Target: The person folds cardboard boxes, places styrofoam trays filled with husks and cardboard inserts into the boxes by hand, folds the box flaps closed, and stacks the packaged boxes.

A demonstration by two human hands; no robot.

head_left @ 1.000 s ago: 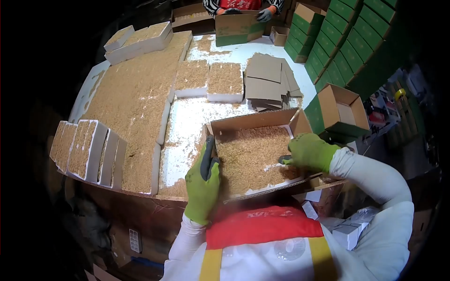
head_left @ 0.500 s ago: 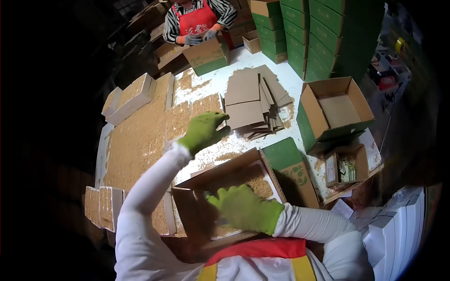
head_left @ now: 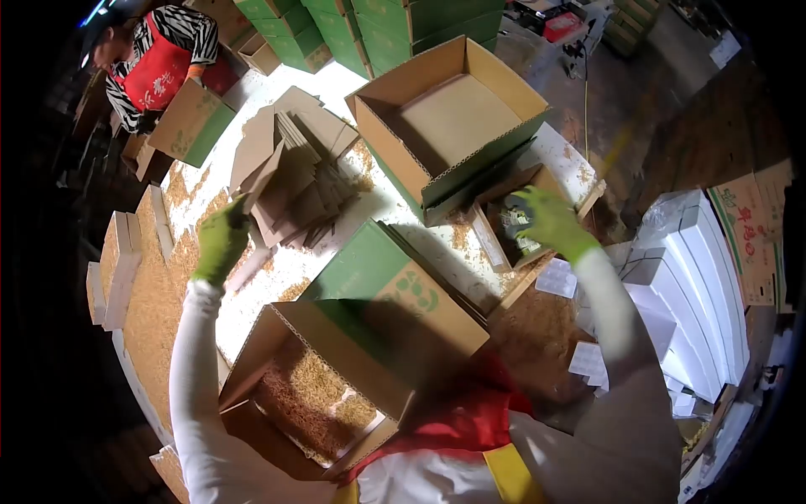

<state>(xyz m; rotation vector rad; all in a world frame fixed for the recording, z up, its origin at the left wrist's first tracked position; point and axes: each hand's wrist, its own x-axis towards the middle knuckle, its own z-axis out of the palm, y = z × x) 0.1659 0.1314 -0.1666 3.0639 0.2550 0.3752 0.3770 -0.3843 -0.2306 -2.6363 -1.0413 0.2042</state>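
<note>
My left hand (head_left: 222,241), in a green glove, grips the near left edge of a cardboard sheet (head_left: 265,178). That sheet is tilted up from a pile of cardboard pieces (head_left: 315,197). My right hand (head_left: 552,223), also green-gloved, reaches into a small carton (head_left: 491,239) holding small printed packets (head_left: 514,220). Its fingers are apart over the packets; their tips are partly hidden. Close to my body stands an open carton (head_left: 252,357) with a layer of loose shavings-like filling (head_left: 315,391) inside and white edges showing.
A large open green carton (head_left: 470,109) stands beyond the small one. Green boxes (head_left: 403,29) are stacked at the back. A co-worker in a red apron (head_left: 158,71) handles another carton (head_left: 191,126). White foam pieces (head_left: 693,294) are piled at right; filling-covered blocks (head_left: 122,260) lie at left.
My view has turned right. My right hand has left the near carton for the small packet carton. My left hand has moved to the cardboard pile and taken hold of a sheet.
</note>
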